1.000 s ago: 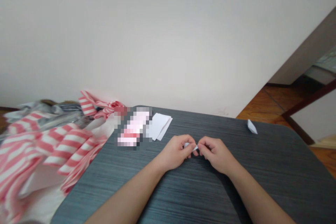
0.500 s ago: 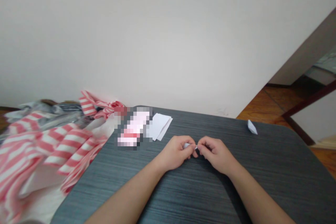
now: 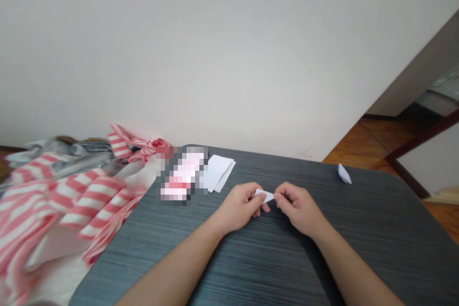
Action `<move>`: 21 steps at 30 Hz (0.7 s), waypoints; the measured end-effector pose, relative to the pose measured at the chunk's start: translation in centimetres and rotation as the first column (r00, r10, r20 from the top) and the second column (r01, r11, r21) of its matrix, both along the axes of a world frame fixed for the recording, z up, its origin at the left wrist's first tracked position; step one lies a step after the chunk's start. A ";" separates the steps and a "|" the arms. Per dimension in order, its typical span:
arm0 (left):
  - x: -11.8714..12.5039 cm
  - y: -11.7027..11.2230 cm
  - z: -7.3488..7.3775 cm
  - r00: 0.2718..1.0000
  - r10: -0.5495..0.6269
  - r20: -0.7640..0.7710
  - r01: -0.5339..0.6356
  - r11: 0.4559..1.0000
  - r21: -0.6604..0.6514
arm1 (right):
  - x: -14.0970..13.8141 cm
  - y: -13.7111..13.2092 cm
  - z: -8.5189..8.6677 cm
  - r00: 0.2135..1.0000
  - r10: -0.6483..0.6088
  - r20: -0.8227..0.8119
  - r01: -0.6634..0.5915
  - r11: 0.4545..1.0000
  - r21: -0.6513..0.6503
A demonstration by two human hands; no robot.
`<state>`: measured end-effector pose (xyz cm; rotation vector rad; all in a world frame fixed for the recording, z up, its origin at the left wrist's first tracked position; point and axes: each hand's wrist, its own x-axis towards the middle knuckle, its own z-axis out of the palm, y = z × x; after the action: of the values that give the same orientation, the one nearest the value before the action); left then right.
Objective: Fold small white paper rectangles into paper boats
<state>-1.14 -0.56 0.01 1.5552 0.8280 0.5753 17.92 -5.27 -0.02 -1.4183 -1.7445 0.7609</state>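
Centre frame, just above the table [image 3: 358,248], left hand [image 3: 240,208] and right hand [image 3: 299,209] each pinch an end of a small paper [image 3: 266,196]. Seemingly mid-fold; a further crease calls for firm, aligned fingertips.

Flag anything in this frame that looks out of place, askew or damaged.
Nothing looks damaged or spilled. The striped cloth lies in a crumpled heap overlapping the table on its left, and one folded paper piece sits alone near the far right edge. The left hand and right hand pinch a small white paper.
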 end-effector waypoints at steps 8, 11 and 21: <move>-0.1 0.0 0.2 1.000 -0.020 -0.017 0.021 0.999 0.043 | -0.1 0.0 0.0 0.999 0.041 -0.016 -0.041 0.998 -0.040; -0.1 0.0 0.2 0.999 -0.034 -0.016 0.035 0.999 0.042 | -0.1 0.0 -0.1 0.999 0.049 -0.014 -0.050 0.997 -0.051; -0.1 0.0 0.2 1.000 -0.012 -0.006 0.012 1.000 0.014 | -0.1 0.1 -0.3 0.999 0.045 -0.025 -0.046 0.998 -0.051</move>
<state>-1.25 -0.61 0.19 1.5747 0.8206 0.5691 17.81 -5.20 -0.33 -1.4022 -1.7559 0.8491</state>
